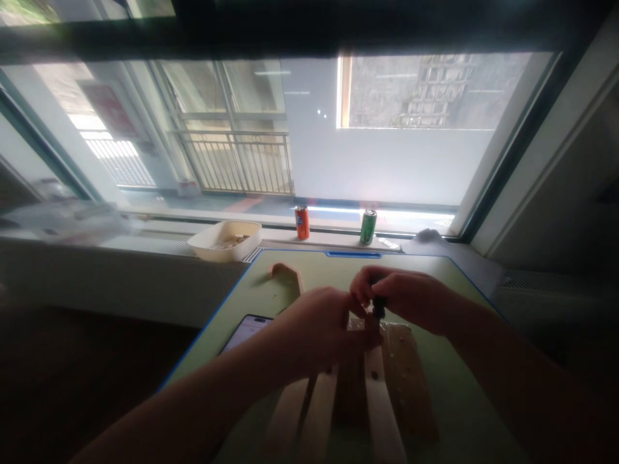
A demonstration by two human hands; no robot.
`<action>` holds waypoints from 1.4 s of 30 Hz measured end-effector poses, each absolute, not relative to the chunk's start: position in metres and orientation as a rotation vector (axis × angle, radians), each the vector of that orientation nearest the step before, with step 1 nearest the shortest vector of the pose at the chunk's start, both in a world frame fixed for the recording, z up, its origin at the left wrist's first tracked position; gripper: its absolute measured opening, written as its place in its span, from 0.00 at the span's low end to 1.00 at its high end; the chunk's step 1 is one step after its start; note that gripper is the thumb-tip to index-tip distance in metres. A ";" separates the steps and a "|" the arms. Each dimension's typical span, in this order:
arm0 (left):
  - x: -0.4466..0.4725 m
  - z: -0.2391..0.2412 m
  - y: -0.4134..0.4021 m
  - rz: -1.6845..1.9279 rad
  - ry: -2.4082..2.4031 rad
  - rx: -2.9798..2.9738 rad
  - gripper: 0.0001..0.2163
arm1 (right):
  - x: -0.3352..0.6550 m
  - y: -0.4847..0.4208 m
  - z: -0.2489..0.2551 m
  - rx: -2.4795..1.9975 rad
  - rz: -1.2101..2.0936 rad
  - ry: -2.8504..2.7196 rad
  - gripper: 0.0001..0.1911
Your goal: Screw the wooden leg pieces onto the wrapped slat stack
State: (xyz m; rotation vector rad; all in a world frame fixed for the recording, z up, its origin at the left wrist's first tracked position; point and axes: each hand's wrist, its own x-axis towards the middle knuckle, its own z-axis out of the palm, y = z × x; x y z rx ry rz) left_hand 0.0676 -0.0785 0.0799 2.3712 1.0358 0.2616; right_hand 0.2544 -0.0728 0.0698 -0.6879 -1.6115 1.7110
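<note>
My right hand [406, 293] is closed round a small black screwdriver-like tool [379, 307], held upright. Close against its lower end, my left hand [319, 328] has thumb and fingers pinched together over the far end of a pale wooden strip [382, 406]; what lies between those fingertips is hidden. A dark hole or screw head shows on this strip. Under it lies a brown board [409, 367] with small pale specks. Two more light wooden strips [319, 412] extend toward me below my left wrist.
A smartphone [246, 330] lies on the green, blue-edged table [232, 303], left of my forearm. Behind it is an angled wooden piece [290, 272]. On the windowsill stand a cream basin [225, 245] with small bits inside, an orange can [302, 223] and a green can [368, 227].
</note>
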 end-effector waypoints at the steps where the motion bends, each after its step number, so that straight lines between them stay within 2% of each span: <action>1: 0.066 0.085 -0.077 0.232 1.046 2.396 0.16 | 0.258 -0.074 0.072 -0.699 1.688 -1.686 0.08; 5: 0.053 0.111 -0.075 0.079 1.092 2.527 0.17 | 0.267 -0.080 0.080 -0.811 1.514 -1.977 0.16; 9: 0.053 0.128 -0.074 0.021 1.136 2.551 0.21 | 0.272 -0.085 0.088 -0.994 1.171 -2.179 0.16; 17: 0.088 0.102 -0.066 0.147 0.912 2.589 0.22 | 0.283 -0.099 0.102 -1.165 0.643 -2.309 0.12; 22: 0.101 0.090 -0.060 0.187 0.874 2.434 0.18 | 0.282 -0.105 0.102 -1.277 0.296 -2.276 0.08; 29: 0.097 0.084 -0.048 0.204 0.748 2.383 0.10 | 0.280 -0.113 0.106 -1.207 0.245 -2.398 0.10; 37: 0.099 0.088 -0.054 0.215 0.747 2.369 0.15 | 0.295 -0.111 0.106 -1.309 0.114 -2.411 0.11; 42: 0.103 0.088 -0.057 0.222 0.645 2.427 0.11 | 0.295 -0.118 0.105 -1.388 -0.078 -2.423 0.14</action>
